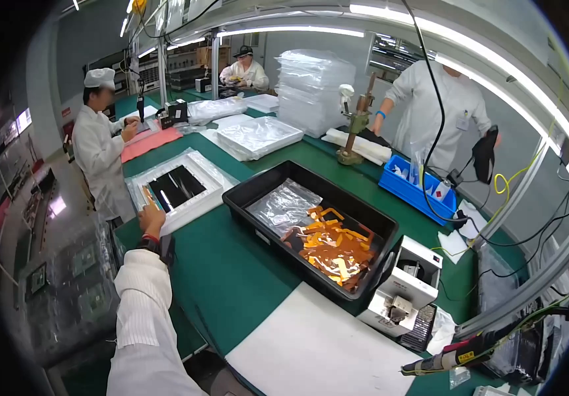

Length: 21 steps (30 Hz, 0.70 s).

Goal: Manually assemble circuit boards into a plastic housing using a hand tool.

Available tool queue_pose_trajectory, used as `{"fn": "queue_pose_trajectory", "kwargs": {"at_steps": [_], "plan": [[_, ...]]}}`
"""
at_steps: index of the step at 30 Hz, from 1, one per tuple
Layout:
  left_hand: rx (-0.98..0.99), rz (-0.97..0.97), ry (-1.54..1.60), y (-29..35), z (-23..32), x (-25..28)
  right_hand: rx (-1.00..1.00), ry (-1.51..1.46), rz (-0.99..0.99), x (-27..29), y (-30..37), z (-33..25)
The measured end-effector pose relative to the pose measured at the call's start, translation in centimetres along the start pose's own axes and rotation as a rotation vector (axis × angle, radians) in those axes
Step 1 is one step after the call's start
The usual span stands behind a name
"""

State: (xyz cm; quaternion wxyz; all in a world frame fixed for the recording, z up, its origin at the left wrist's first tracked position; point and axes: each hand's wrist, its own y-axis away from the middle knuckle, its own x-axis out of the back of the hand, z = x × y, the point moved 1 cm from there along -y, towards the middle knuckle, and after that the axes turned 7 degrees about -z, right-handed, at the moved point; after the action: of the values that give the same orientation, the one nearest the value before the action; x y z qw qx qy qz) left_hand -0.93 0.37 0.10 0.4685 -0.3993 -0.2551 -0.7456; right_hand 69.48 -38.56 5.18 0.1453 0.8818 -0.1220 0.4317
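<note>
Left hand [151,219] at white rectangular tray's [200,206] edge, grip unclear; glossy black panel [178,187] already inside, uncovered; right hand unseen.

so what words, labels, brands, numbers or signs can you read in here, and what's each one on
I can't quote any legible text.
Yellow tag on the cable bundle: too small.
White machine: small print, too small.
Badge on a co-worker's white coat: too small.
Red sign, far left: blurred.
Dark panel by the left hand: no lettering visible.
</note>
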Motion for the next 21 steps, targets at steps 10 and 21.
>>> {"fn": "queue_pose_trajectory", "kwargs": {"at_steps": [10,21], "plan": [[-0.366,-0.018,-0.321,-3.6,2.3,2.0,0.03,-0.004,0.105,0.2,-1.3,0.5],[-0.25,-0.13,0.043,-8.0,0.2,2.0,0.074,-0.005,0.15,2.4,-1.7,1.1]]}}
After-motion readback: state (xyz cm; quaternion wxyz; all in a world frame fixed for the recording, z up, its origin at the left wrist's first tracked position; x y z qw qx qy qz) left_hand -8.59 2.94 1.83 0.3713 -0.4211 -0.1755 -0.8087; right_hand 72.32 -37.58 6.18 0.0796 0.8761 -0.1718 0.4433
